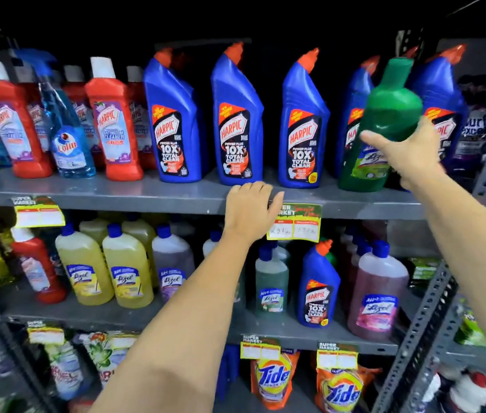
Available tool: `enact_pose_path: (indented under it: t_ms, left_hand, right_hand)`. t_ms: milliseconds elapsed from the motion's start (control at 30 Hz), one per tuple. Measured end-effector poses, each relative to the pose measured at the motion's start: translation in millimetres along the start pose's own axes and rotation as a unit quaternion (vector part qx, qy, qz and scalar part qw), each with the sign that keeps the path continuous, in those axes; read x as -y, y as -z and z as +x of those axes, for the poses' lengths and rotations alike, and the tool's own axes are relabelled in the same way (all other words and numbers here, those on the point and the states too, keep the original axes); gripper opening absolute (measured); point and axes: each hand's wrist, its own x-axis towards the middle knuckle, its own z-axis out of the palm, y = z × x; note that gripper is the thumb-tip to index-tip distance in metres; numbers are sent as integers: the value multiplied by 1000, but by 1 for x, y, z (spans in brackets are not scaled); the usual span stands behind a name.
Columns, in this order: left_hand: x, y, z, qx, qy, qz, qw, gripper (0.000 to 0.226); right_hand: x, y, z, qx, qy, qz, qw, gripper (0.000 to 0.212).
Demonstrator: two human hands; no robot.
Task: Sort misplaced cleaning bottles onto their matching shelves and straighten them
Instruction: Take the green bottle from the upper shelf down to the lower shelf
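Note:
My right hand (pixel 408 153) grips a green Lizol bottle (pixel 384 114) at its middle, tilted among the blue Harpic bottles (pixel 237 120) on the top shelf (pixel 116 192). My left hand (pixel 250 210) rests flat on the front edge of that shelf, holding nothing. On the middle shelf (pixel 176 318) a blue Harpic bottle (pixel 319 289) stands among the Lizol bottles (pixel 127 269), and a red Harpic bottle (pixel 37 269) stands at their left. A blue Colin spray bottle (pixel 66 135) sits among the red Harpic bottles (pixel 113 120) at the top left.
Yellow price tags (pixel 293 223) hang from the shelf edges. Tide pouches (pixel 273 378) fill the bottom shelf. A grey perforated upright (pixel 423 332) runs down the right side, with Surf Excel packs (pixel 475 129) beyond it.

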Motion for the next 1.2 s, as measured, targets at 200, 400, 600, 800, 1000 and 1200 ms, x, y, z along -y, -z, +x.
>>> enact_pose_path:
  t_ms: [200, 400, 600, 800, 1000, 1200]
  left_hand:
    - [-7, 8, -86, -136, 74, -117, 981, 48]
    - [14, -57, -244, 74, 128, -150, 978, 43]
    - [46, -109, -297, 352, 59, -79, 931, 63]
    - [55, -126, -312, 392, 21, -39, 919, 57]
    - [53, -129, -317, 406, 27, -47, 912, 61]
    - [53, -132, -318, 423, 30, -32, 905, 62]
  right_hand:
    - [-33, 76, -45, 63, 24, -46, 997, 75]
    - [-42, 42, -200, 149, -10, 47, 988, 45]
    - [-141, -54, -265, 220, -121, 29, 967, 61]
    - [-181, -115, -280, 210, -164, 7, 964, 66]
    - [-194, -136, -285, 211, -169, -57, 961, 77]
    - [-197, -131, -288, 227, -134, -112, 958, 89]
